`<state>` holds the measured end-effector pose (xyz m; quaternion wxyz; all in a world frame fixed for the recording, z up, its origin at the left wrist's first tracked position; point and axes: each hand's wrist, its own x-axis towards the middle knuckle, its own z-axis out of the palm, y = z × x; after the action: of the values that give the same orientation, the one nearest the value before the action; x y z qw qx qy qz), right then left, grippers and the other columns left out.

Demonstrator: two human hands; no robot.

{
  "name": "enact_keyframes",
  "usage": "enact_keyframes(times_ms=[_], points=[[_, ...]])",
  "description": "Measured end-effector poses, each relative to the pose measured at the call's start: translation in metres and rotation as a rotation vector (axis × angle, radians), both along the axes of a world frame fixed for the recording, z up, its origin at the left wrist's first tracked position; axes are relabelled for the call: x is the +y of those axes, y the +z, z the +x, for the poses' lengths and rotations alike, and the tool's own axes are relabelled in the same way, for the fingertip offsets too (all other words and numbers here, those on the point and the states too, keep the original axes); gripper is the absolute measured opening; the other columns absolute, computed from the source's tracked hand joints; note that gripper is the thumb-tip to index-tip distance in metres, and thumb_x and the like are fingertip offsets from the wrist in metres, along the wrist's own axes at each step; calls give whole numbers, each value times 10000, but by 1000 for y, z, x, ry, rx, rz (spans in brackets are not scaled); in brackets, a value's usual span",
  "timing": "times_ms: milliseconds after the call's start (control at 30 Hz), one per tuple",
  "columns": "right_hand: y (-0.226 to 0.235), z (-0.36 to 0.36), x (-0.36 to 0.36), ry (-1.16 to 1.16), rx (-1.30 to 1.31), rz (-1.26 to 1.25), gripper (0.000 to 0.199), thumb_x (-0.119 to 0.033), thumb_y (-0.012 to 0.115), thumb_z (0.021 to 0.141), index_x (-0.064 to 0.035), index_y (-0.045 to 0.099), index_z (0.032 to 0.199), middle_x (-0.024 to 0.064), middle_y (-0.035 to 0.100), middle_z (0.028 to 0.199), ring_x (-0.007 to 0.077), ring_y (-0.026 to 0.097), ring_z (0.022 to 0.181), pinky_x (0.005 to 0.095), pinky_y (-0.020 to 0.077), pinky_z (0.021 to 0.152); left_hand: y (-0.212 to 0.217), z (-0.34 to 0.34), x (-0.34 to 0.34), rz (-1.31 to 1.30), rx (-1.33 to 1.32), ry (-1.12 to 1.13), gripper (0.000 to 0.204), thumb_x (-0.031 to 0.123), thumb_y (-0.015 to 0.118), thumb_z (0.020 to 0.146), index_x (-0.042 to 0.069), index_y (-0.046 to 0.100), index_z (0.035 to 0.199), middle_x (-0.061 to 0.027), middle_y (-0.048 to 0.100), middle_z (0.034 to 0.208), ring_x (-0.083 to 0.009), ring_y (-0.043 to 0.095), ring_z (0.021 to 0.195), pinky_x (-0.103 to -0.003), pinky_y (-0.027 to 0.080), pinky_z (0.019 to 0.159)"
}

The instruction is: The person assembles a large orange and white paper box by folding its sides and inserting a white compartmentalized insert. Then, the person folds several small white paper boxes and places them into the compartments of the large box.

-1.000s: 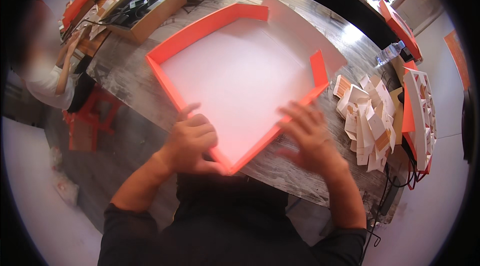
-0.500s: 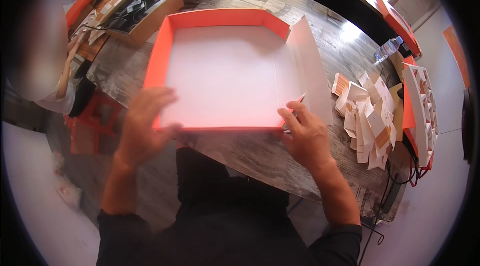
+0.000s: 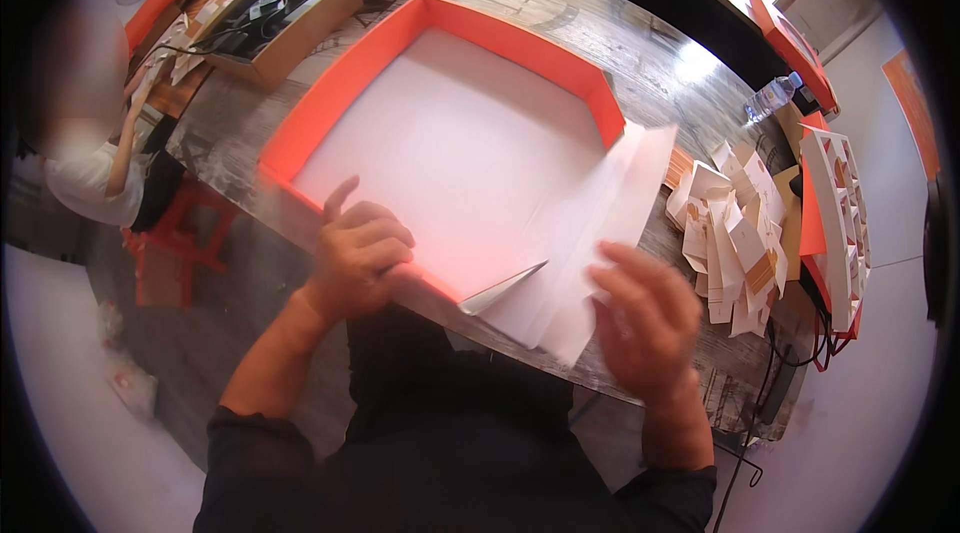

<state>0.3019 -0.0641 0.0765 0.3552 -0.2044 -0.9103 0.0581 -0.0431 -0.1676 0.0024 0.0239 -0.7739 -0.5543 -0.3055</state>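
Note:
A shallow cardboard box [image 3: 430,163], orange on its walls and white inside, lies turned at an angle on the table before me. Its right side is folded down as a white flap [image 3: 625,223]. At the near right corner a small pointed tab [image 3: 505,288] sticks up inward. My left hand [image 3: 362,258] is curled over the near wall, gripping it with the index finger raised; the thumb is hidden. Just beyond the flap's right edge, my right hand [image 3: 650,318] hovers with fingers apart and nothing in them, slightly smeared by motion.
Folded white card pieces [image 3: 735,233] are heaped on the right, near a white compartment tray [image 3: 845,223] standing on edge. A water bottle [image 3: 773,98] lies behind them. At the far left are an open brown box [image 3: 290,28] with cables, a co-worker [image 3: 95,173] and a red stool [image 3: 190,223].
The box has turned clockwise, its near right corner coming toward me. My left hand has moved right along the near wall. My right hand has let go of the corner and moved right.

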Motion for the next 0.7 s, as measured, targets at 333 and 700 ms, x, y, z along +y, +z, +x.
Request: enact_keyframes(times_ms=[333, 700], points=[[-23, 61, 44, -355, -283, -79, 595, 57, 694, 828, -97, 664, 1402, 146, 576, 1526, 373, 525, 1434, 494, 452, 1186, 32, -83, 1, 81, 164, 69, 30, 56, 699, 844, 66, 700, 873, -103, 755, 1200, -352, 666, 1220, -575, 435, 1186], [-41, 45, 65, -12, -261, -242, 222, 0, 795, 764, -80, 653, 915, 70, 763, 1090, 340, 729, 991, 438, 572, 860, 46, -46, -63, -89, 62, 73, 386, 206, 868, 780, 71, 735, 1117, -146, 722, 1303, -389, 659, 1243, -494, 517, 1067]])
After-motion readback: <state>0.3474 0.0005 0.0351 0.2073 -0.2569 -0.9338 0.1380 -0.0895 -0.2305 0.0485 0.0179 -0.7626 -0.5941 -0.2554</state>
